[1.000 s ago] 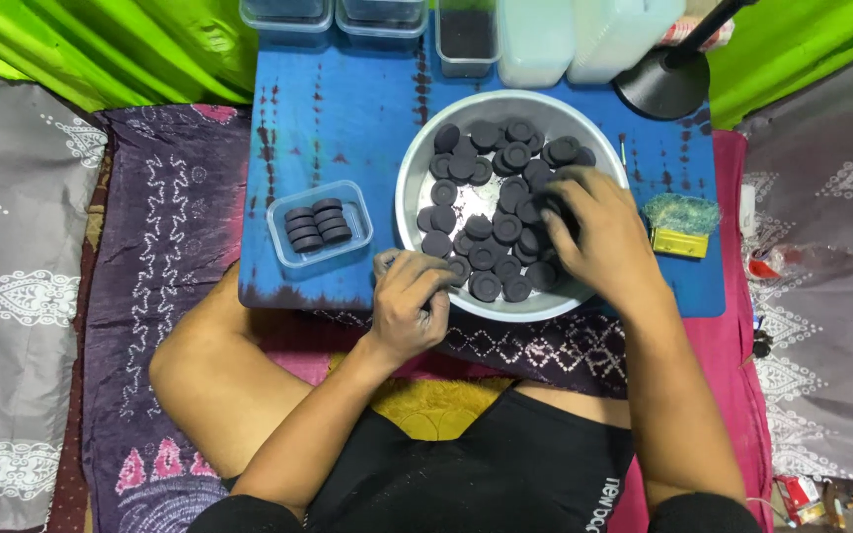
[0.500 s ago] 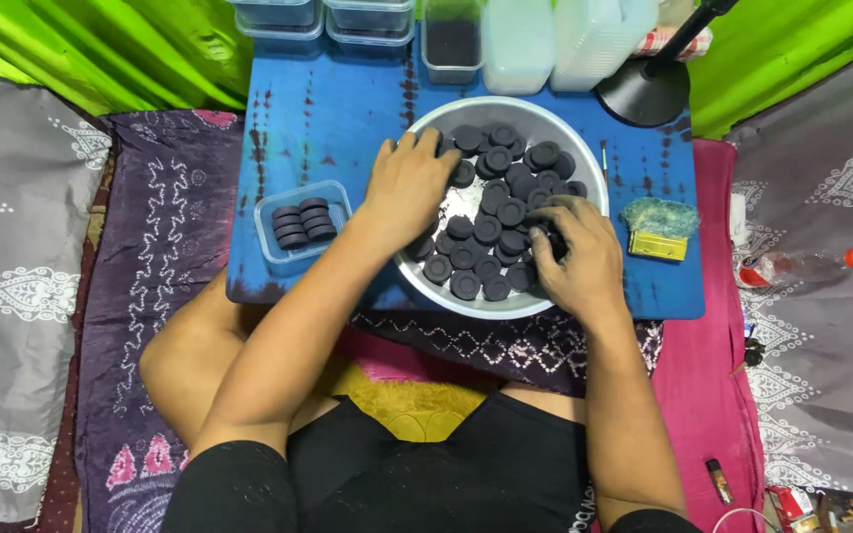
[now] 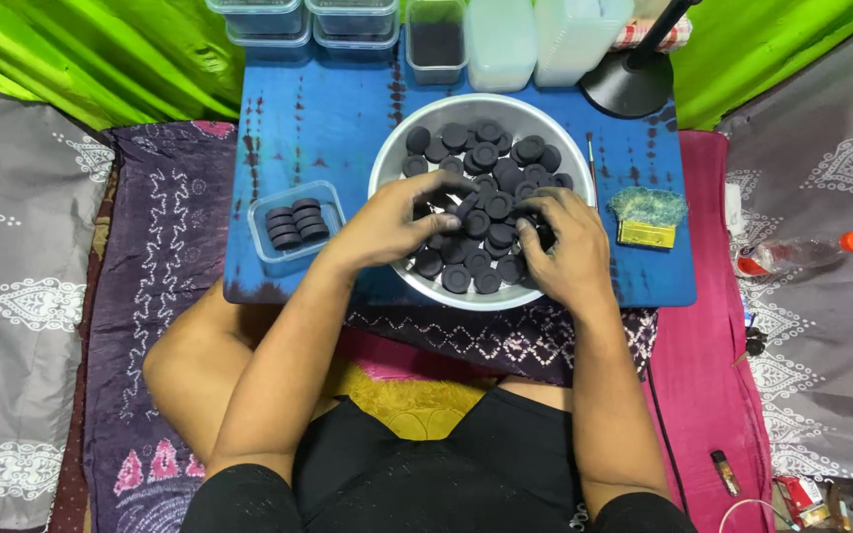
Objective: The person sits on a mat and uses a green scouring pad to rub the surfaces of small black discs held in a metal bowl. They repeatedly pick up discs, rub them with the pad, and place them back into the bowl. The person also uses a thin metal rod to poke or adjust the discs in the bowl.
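A round metal bowl (image 3: pixel 545 126) full of several black round discs (image 3: pixel 487 155) sits on a low blue table (image 3: pixel 318 118). My left hand (image 3: pixel 392 222) reaches over the bowl's left rim, fingers curled among the discs. My right hand (image 3: pixel 563 249) rests over the bowl's lower right part, fingers bent down onto discs. Whether either hand grips a disc is hidden by the fingers. A small clear tray (image 3: pixel 267 246) to the left of the bowl holds a row of stacked black discs (image 3: pixel 296 223).
Clear lidded containers (image 3: pixel 348 22) line the table's far edge, beside a black lamp base (image 3: pixel 634 87). A small yellow box with a green sponge (image 3: pixel 648 217) lies right of the bowl. A plastic bottle (image 3: pixel 802 254) lies on the patterned cloth at right. My crossed legs are below the table.
My left hand went from the bowl's lower left rim, up over its top left, then down to the middle. My right hand shifted a little toward the bowl's lower right.
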